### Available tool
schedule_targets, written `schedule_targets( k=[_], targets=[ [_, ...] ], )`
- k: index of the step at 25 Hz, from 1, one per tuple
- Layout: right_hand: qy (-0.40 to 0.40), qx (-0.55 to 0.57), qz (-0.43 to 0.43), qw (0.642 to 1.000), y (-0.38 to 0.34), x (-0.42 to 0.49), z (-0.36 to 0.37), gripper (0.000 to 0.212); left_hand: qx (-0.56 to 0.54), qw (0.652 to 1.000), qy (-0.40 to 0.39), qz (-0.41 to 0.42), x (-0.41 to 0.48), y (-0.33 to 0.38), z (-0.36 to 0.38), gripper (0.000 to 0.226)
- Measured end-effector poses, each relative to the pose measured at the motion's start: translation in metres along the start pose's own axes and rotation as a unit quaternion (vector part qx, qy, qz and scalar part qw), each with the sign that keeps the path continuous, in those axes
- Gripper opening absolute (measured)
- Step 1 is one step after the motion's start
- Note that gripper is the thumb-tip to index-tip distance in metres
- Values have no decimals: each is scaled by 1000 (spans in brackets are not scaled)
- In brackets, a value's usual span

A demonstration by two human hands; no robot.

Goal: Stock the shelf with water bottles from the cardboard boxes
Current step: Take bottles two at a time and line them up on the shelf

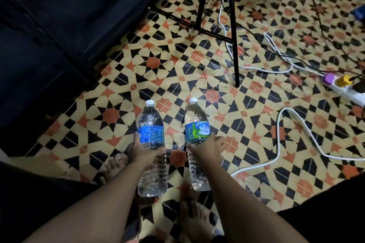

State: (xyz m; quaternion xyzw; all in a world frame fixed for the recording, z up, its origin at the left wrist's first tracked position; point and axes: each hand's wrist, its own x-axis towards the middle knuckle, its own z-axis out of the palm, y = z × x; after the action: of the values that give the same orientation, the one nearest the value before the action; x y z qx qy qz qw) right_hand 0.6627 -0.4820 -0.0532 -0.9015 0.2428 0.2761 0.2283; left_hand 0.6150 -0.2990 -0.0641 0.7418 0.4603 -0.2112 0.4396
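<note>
I hold one clear water bottle in each hand above the patterned floor, caps pointing away from me. My left hand (143, 151) grips the middle of a bottle with a blue label (151, 130). My right hand (206, 147) grips a second bottle with a blue and green label (196, 126). Both bottles have white caps and look full. A dark shelf unit (49, 31) fills the upper left. No cardboard box is clearly in view.
A black tripod stand (235, 45) stands ahead on the tiled floor. White cables (280, 122) snake across the right side to a power strip (347, 87). My bare feet (114, 165) are below the bottles.
</note>
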Motion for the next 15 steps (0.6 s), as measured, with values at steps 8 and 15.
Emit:
schedule_targets(
  k=[8, 15],
  targets=[
    [-76, 133, 55, 987, -4, 1, 28, 102, 4, 999, 26, -25, -9, -3, -7, 116],
    [-65, 162, 62, 983, 0, 2, 41, 110, -12, 998, -38, -54, -4, 11, 11, 125]
  ],
)
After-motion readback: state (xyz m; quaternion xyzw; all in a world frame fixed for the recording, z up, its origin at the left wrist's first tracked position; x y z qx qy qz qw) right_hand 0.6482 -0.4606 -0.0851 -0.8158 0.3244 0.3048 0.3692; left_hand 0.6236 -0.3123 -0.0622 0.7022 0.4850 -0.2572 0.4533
